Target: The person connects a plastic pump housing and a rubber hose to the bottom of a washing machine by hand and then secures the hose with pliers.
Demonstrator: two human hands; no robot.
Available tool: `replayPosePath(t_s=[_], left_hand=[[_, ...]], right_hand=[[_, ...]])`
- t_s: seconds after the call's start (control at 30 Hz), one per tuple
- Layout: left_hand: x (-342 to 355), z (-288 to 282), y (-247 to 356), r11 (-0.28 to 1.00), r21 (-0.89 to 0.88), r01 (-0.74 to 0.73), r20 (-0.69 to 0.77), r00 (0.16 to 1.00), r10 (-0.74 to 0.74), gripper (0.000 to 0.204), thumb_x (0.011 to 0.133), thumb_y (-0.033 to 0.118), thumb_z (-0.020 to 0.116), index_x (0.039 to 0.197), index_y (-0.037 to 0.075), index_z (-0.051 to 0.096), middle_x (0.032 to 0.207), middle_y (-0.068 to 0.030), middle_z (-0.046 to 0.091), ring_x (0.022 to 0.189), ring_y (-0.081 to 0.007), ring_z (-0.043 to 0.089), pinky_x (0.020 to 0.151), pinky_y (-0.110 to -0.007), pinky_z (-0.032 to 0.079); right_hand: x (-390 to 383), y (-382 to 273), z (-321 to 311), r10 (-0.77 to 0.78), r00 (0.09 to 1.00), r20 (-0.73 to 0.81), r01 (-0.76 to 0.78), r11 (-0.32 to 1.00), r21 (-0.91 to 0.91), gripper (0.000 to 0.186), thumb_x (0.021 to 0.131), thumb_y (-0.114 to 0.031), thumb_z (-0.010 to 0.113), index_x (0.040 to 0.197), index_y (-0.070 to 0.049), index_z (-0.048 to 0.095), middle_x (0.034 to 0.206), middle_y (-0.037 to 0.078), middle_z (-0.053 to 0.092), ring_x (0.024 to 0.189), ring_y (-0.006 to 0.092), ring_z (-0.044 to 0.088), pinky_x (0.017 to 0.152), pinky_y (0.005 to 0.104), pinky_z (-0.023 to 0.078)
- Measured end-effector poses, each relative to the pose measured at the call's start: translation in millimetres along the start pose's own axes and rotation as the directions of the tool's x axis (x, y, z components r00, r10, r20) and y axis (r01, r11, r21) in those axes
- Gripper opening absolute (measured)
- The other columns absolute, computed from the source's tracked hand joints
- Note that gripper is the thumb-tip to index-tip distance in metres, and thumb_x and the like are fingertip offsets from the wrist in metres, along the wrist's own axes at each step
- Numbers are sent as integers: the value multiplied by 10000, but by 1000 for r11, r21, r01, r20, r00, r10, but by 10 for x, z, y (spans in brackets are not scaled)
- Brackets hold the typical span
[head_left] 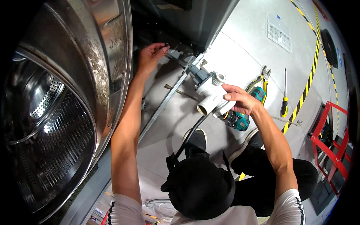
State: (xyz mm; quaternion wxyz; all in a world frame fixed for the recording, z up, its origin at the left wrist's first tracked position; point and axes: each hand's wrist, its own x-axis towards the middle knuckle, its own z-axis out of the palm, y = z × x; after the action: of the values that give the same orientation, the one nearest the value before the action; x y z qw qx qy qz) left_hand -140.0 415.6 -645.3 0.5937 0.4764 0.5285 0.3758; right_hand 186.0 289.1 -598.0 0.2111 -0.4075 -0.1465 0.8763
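My right hand (243, 100) grips a white plastic drain pump (210, 92) with round pipe stubs and a grey motor end. A dark cable or thin hose (192, 132) runs from under the pump toward my lap. To the upper left, my left hand (150, 59) is raised with thumb and fingertips pinched on a small dark piece (166, 45), too small to name. That hand is beside the open machine frame, whose metal rail (165, 99) passes between my two arms. A large steel washing machine drum (108, 48) fills the left side.
On the grey floor right of the pump lie a teal cordless drill (237, 120), yellow-handled pliers (266, 75) and a yellow-black screwdriver (285, 107). Beyond them run yellow-black tape (312, 75) and a red metal frame (330, 137). A grey panel (213, 22) stands at the top.
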Motion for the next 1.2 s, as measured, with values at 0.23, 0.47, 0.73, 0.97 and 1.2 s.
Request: replayPosePath(t_s=[0.23, 0.47, 0.73, 0.97, 1.2], left_hand=[[107, -50, -179, 971, 237, 39, 36, 998, -49, 331, 844, 76, 656, 1152, -3, 563, 1041, -147, 656, 938, -149, 629, 781, -265, 514], [-19, 180, -324, 837, 489, -246, -26, 955, 295, 406, 749, -43, 647, 1139, 48, 577, 1066, -105, 582, 902, -200, 633, 710, -276, 535], [-104, 16, -397, 781, 546, -303, -82, 908, 410, 366, 737, -53, 625, 1086, 54, 595, 1017, -97, 587, 918, -199, 607, 683, -292, 518], [-171, -59, -489, 704, 684, -192, -156, 904, 399, 242, 728, 10, 653, 966, 49, 634, 892, -79, 599, 805, -240, 586, 717, -333, 473], [-95, 189, -364, 449, 803, -391, 99, 831, 547, 241, 733, 55, 687, 973, 54, 659, 950, -81, 610, 914, -280, 583, 820, -358, 453]], right_hand=[[-21, -48, -81, -14, 1000, 17, 16, 995, -101, 720, 811, -206, 683, 1391, 10, 315, 1178, 78, 562, 969, 111, 599, 782, 254, 540], [-118, -45, -188, 44, 993, -106, -70, 966, -248, 742, 805, -250, 692, 1397, 2, 321, 1179, 72, 565, 959, 110, 597, 767, 261, 505], [-53, 26, -256, 73, 978, -195, -133, 940, -316, 771, 779, -282, 712, 1389, 5, 338, 1181, 99, 568, 962, 134, 593, 750, 272, 499], [-15, 47, -280, 55, 977, -207, -128, 924, -361, 794, 772, -287, 725, 1406, -24, 325, 1000, 55, 569, 741, 66, 561, 557, 192, 456], [-130, -45, -227, 73, 954, -290, -194, 888, -416, 921, 733, -384, 763, 1434, -65, 258, 1061, 142, 580, 884, 156, 566, 678, 293, 459]])
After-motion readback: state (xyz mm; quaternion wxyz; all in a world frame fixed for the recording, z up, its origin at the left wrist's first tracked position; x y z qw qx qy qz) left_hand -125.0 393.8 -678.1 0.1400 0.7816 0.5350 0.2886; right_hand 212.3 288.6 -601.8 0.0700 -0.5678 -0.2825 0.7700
